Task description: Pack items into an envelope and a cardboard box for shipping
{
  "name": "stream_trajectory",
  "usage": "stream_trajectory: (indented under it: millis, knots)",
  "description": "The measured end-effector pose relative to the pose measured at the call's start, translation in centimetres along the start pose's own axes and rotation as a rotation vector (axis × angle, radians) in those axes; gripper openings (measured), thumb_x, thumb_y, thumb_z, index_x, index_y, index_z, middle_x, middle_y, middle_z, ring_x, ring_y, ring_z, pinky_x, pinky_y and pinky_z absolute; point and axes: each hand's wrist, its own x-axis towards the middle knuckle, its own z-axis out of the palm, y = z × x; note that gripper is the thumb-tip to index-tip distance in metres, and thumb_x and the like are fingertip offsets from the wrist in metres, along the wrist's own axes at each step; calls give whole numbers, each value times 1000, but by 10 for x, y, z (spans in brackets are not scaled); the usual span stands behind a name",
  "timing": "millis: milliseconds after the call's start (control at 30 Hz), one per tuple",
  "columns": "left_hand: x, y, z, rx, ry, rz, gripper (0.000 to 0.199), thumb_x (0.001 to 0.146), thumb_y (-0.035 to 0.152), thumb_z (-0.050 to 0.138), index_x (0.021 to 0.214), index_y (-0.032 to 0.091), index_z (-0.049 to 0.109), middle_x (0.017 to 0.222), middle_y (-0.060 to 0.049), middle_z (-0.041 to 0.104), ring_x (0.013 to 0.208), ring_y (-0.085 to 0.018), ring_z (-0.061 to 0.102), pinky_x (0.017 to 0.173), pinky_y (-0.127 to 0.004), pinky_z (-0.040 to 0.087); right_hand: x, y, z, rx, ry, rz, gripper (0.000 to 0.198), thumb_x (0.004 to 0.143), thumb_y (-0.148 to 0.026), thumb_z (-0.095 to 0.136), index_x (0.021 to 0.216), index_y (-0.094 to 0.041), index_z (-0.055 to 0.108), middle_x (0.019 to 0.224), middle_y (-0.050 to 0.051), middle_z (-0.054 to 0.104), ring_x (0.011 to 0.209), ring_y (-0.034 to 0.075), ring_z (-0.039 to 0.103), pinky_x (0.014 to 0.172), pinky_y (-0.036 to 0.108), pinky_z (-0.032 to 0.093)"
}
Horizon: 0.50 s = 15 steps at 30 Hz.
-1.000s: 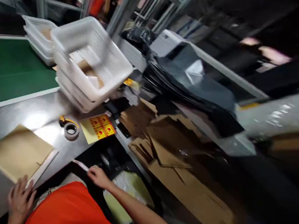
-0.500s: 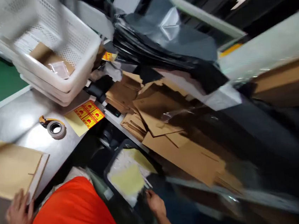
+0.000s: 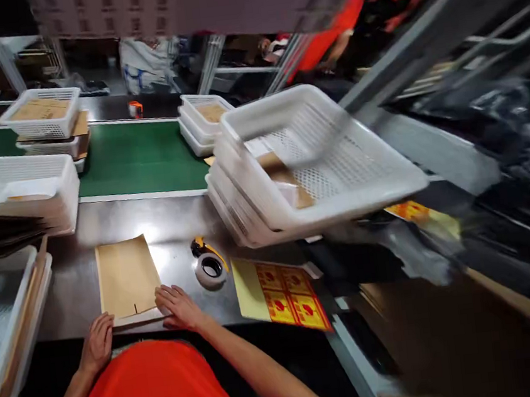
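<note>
Far left: white crate [image 3: 46,267], a brown cardboard strip [image 3: 21,322] leaning along its side; dark flat sheets [image 3: 3,233] above it. Behind these: white plastic basket [image 3: 64,204], pale paper inside.

On the green conveyor belt [image 3: 142,158], left: stacked perforated baskets [image 3: 68,124], the top one holding brown packets [image 3: 42,109].

Person's left hand [image 3: 97,342]: fingers bent together, touching the near left corner of the envelope; whether the corner is pinched, cannot tell.

Kraft envelope [image 3: 128,273], one: flat on the metal worktable [image 3: 83,227], between the hands, a short dark mark near its lower edge; pale strip [image 3: 140,317] along the near side.

Right hand [image 3: 181,305]: fingers extended over the near right corner, in contact; thumb grip cannot be told.

Small white basket stack [image 3: 190,137], on the belt. Roll of tape [image 3: 202,277] with a yellow-and-black dispenser [image 3: 201,246], just right of the envelope. Sheet of red-and-yellow labels [image 3: 294,293], beside the tape. Large white basket stack [image 3: 342,212], tilted in view, brown packet [image 3: 277,165] inside. Far right: brown cardboard [image 3: 416,334], blurred.
</note>
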Motion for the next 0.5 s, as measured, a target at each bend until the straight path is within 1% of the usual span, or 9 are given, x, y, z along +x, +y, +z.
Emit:
stream_trajectory:
  millis: [33,100,167,200,267,333,400,500]
  knots:
    - [-5,2,1,3,0,-31,32,108,21,46,109,22,78,121,-10,85,120,-29,80,104,-46,67,9,2,-1,-12,-25,-75,77,87,-45,89,157,-23,62,164,12,64,153,34,58,128,51,48]
    - [-12,9,4,9,7,-90,32,107,20,46,109,23,78,121,-10,85,121,-29,79,104,-45,67,16,7,-2,-29,-41,-180,60,95,-44,81,148,-21,69,159,13,68,148,35,63,122,51,54]
    - [-14,15,7,16,18,-152,33,106,20,45,109,23,78,120,-11,85,120,-28,79,105,-45,66,13,11,-1,-36,-14,-231,41,103,-36,69,141,-20,72,154,14,71,145,34,65,117,52,58]
    - [-14,18,8,19,20,-185,34,106,20,44,109,23,78,119,-11,85,118,-28,79,104,-45,66,10,12,0,-34,10,-243,36,106,-32,63,138,-19,73,152,15,73,144,34,66,115,53,59]
    - [-13,23,9,24,19,-246,36,107,21,42,108,24,77,117,-10,85,116,-27,79,102,-44,65,5,12,4,-22,68,-247,31,108,-25,55,129,-18,76,147,17,75,141,35,68,113,57,59]
    - [-13,28,8,26,10,-298,37,108,22,39,107,25,76,117,-9,84,116,-28,78,101,-45,64,3,10,9,-3,124,-229,29,109,-24,50,117,-20,78,144,17,77,139,35,69,112,58,60]
    - [-12,32,7,30,-6,-343,38,109,24,37,108,25,75,117,-10,84,116,-29,78,102,-46,63,3,7,13,23,173,-195,30,111,-25,47,110,-22,77,140,14,79,136,32,71,111,54,60]
    - [-8,35,6,54,-41,-428,41,109,25,34,106,24,75,113,-12,83,113,-31,78,101,-48,62,8,4,18,66,237,-123,30,113,-28,45,107,-23,74,131,11,82,124,27,75,106,46,61]
